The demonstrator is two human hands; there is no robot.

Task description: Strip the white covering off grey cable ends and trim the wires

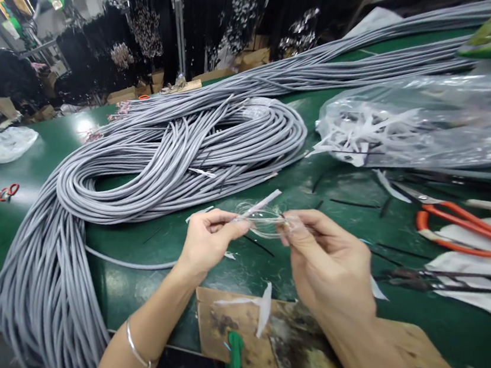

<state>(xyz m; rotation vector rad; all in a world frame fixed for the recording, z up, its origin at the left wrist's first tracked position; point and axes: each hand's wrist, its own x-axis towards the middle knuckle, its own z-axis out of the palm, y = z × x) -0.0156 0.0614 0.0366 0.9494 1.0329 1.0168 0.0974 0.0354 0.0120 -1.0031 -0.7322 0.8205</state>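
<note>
Between my two hands is a small loose coil of thin, clear thread or fine wire (263, 221). My left hand (210, 236) pinches the coil's left side between thumb and fingers. A pale flat strip (263, 203) sticks up to the right from that pinch. My right hand (334, 260) grips the coil's right side, thumb against fingers, and covers part of it. Behind my hands a large looped bundle of grey cables (176, 163) lies on the green table (125, 288). Below my hands, a stained wooden board (220, 318) sits at the table's near edge.
Orange-handled scissors (468, 229) and dark-jawed pliers (435, 280) lie at right. Behind them is a clear plastic bag (413, 133) of white strips. A green-handled tool (233, 358) rests on the board. Small orange-handled snips (7, 192) and a crumpled plastic bag (10, 144) are at left.
</note>
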